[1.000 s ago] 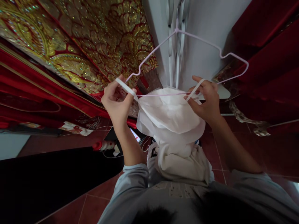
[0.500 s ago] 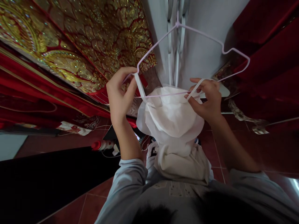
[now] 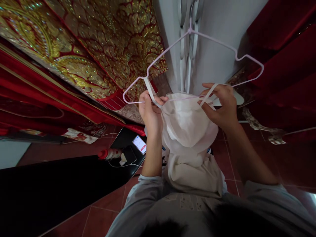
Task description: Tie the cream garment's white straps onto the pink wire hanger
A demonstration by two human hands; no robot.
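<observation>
A pale pink hanger [image 3: 190, 31] hangs in front of me. A white garment with thin straps [image 3: 189, 121] drapes below its bottom bar, bunching down over my lap. The left strap [image 3: 148, 86] is looped over the notch in the hanger's left shoulder. My left hand [image 3: 152, 110] is at that strap's lower end beside the bar, its fingers loosely curled around the strap. On the other side, my right hand [image 3: 221, 103] holds the right strap [image 3: 208, 93] between thumb and forefinger, just below the hanger's right arm and apart from its notch.
Gold-sequinned red costumes [image 3: 118, 42] hang at the left and dark red cloth [image 3: 283, 62] at the right. A black table [image 3: 61, 184] at lower left carries a lit phone [image 3: 139, 144] and a red-capped bottle [image 3: 108, 153]. Metal rails [image 3: 187, 65] run behind the hanger.
My left hand has let go at the left notch and moved down and right along the strap, leaving the strap on the notch. My right hand stays almost still with its strap.
</observation>
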